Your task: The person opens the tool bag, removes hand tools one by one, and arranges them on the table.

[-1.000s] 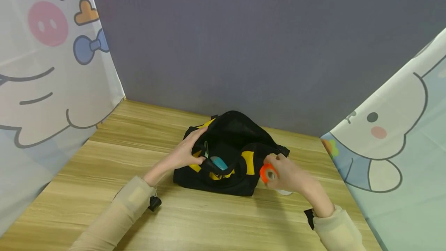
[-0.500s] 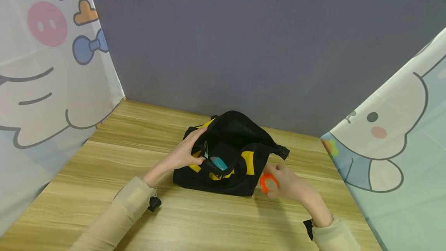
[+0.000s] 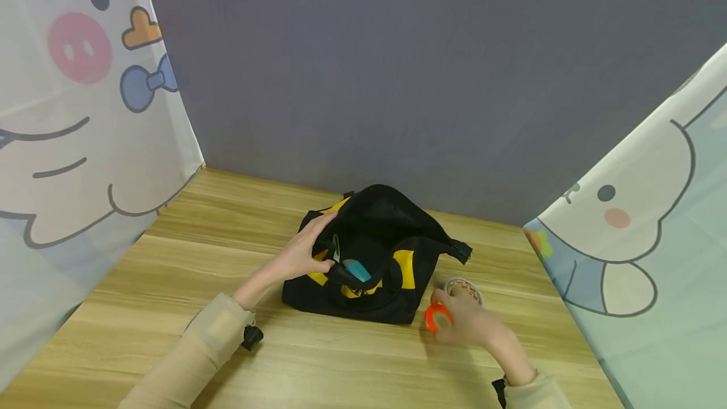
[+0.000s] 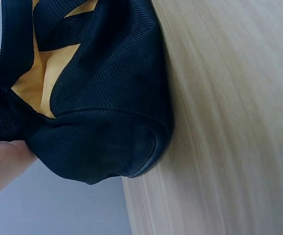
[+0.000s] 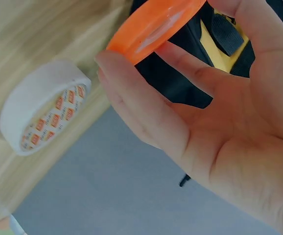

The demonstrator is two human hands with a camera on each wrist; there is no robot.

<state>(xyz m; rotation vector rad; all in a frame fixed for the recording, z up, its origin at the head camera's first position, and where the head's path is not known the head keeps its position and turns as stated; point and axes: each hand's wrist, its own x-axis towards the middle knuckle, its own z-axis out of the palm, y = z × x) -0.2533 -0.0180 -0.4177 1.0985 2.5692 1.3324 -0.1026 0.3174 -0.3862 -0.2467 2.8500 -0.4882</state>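
Observation:
A black duffel bag with yellow panels point(image 3: 369, 312) lies on the wooden table, its mouth gaping. My left hand point(image 3: 298, 254) holds the left edge of that mouth between thumb and fingers; the left wrist view shows the bag's dark end point(image 4: 107, 137) beside it. Inside, a light blue item point(image 3: 357, 269) shows, its kind unclear. To the bag's right, my right hand point(image 3: 468, 319) pinches an orange tape roll point(image 5: 131, 34) by its rim with the fingertips. A white tape roll point(image 5: 43, 93), printed inside, stands on the table just beyond that hand, partly covered in the head view.
The wooden table point(image 3: 318, 365) carries everything. A grey panel point(image 3: 363, 81) rises close behind the bag. Cartoon-printed cloths point(image 3: 613, 251) flank the table on both sides.
My right hand has come down and nearer to me with the orange tape roll, and more of the white tape roll now shows behind it. The left hand keeps its hold on the bag.

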